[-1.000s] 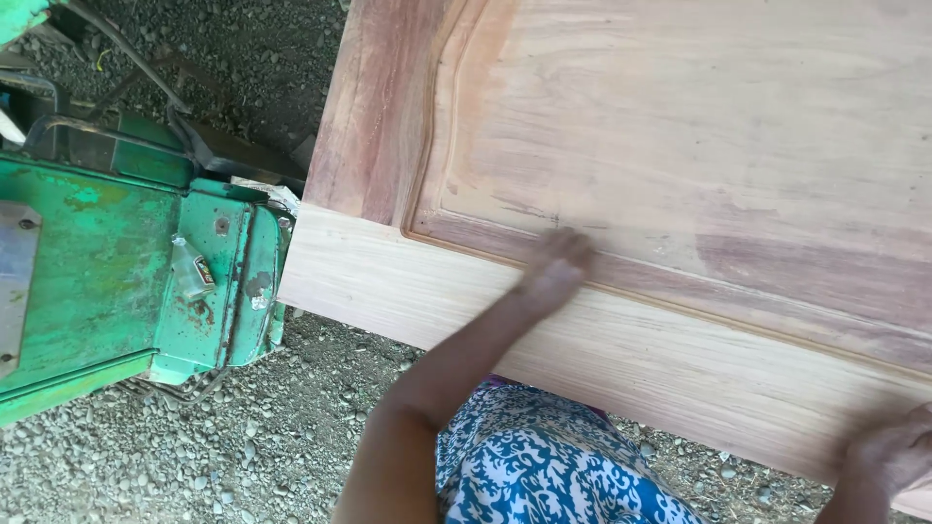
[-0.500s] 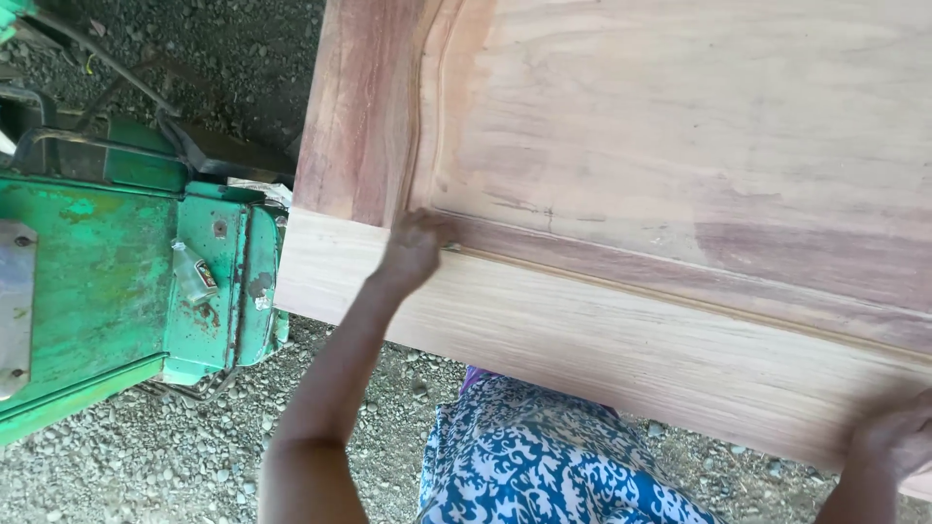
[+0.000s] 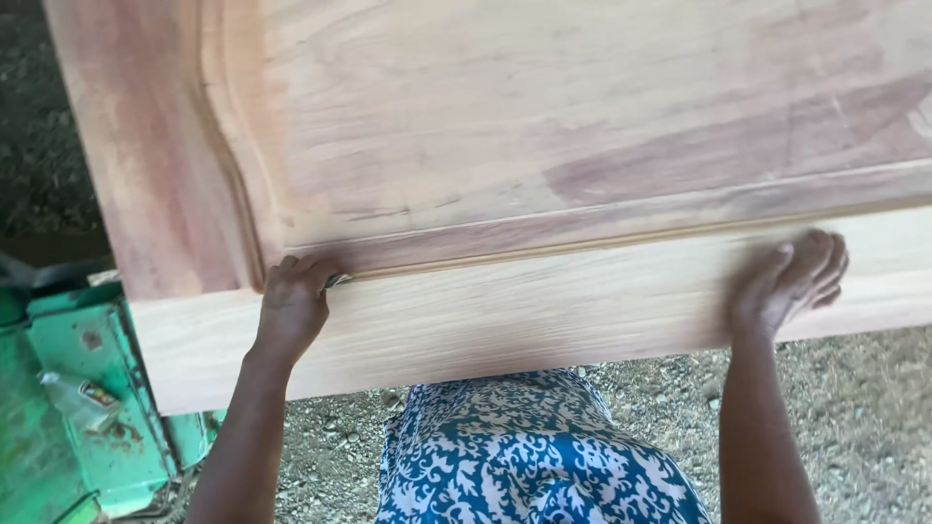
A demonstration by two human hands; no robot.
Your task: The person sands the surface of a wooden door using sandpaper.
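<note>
On the near edge of the wooden door panel both hands now rest, and this is different from a moment ago. Half a second before, the left hand was already at the inner corner of the moulded groove, while the right hand was far out at the lower right side of the view, on the edge of the pale bottom rail. Now the view has turned to the right, so the green machine shows only at the lower left, and the right hand lies flat on the rail with the fingers spread, an open grip that holds nothing. The left hand is curled, and a small dark piece, perhaps sandpaper, looks out between its fingers at the groove corner; I cannot tell exactly what it is. I judge that the left hand rubs the groove and the right hand steadies the panel, so the work looks to be at the corner of the moulding. On the green machine a small clear packet with a little coloured label lies against the painted side. Under the panel are grey gravel and the person's blue and white patterned cloth.
</note>
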